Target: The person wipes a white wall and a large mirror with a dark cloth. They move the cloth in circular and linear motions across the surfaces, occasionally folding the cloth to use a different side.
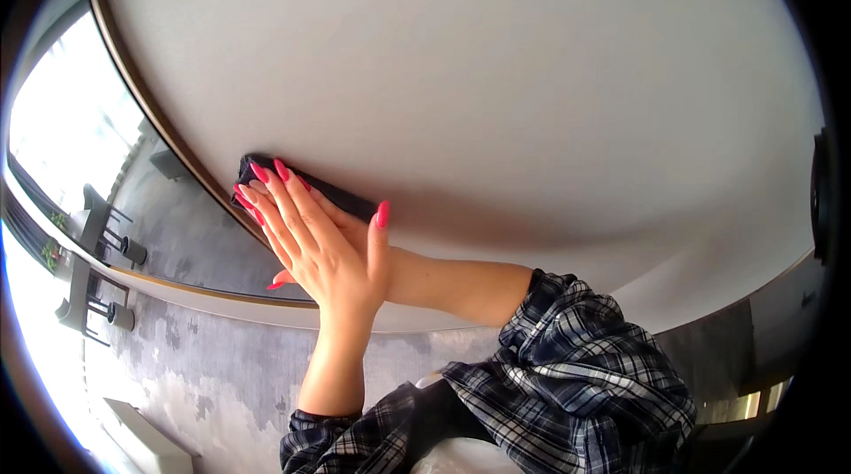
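Note:
A folded dark cloth [346, 200] lies flat against a smooth white wall [505, 95], close beside the thin frame of a mirror. My right hand [347, 221] presses on the cloth, reaching in from the right, and is largely hidden. Laid flat over it is my left hand [319, 244], with its fingers extended, its thumb apart and its fingertips over the cloth's left end. Below them, the right thumb sticks out near the mirror glass. Both hands have long pink-red nails.
The mirror [199, 234] curves along the left, reflecting a window and furniture. A grey mottled floor [219, 367] lies below, with a chair [83, 294] and a round bin-like container [121, 316] at the left. A black object [822, 194] is at the far right.

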### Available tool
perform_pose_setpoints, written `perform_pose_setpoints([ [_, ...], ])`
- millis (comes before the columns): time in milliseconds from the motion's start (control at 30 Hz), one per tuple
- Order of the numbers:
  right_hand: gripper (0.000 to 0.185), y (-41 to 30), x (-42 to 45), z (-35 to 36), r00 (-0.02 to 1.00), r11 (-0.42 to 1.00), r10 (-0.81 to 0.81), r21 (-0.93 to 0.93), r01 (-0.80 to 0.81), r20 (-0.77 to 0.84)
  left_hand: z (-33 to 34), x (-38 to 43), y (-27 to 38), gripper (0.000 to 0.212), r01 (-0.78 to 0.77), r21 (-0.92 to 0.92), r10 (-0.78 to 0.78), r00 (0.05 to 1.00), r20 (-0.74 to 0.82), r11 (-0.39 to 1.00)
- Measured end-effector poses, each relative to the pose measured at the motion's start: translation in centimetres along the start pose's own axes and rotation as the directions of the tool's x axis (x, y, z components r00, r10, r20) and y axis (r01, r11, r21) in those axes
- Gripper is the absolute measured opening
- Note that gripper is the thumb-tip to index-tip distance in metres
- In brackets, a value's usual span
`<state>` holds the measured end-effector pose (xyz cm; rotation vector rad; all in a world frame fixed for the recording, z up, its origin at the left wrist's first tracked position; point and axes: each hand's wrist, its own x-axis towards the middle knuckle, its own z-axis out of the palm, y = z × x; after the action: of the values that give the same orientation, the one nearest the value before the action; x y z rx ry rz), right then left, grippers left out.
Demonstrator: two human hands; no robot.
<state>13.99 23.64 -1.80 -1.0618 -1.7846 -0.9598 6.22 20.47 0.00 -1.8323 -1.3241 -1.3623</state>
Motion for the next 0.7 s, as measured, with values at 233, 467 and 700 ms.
perform_pose_setpoints([
  [233,0.085,-2.4,-1.4,0.8,0.995,0.997,-0.079,-0.018,0.081,0.067,1.2,-1.5,1.9,0.065,-0.015,-0.003,0.015,0.999,0.033,1.000],
  [467,0.086,-0.7,-0.2,0.2,0.984,0.994,-0.092,-0.049,0.101,0.155,0.3,-0.2,3.1,0.060,-0.186,0.050,0.184,0.982,0.040,0.981],
  [700,0.086,0.0,-1.3,-0.6,0.985,0.999,-0.005,0.053,-0.005,0.174,-0.2,0.6,2.7,0.073,-0.277,-0.091,0.291,0.931,0.222,0.956],
])
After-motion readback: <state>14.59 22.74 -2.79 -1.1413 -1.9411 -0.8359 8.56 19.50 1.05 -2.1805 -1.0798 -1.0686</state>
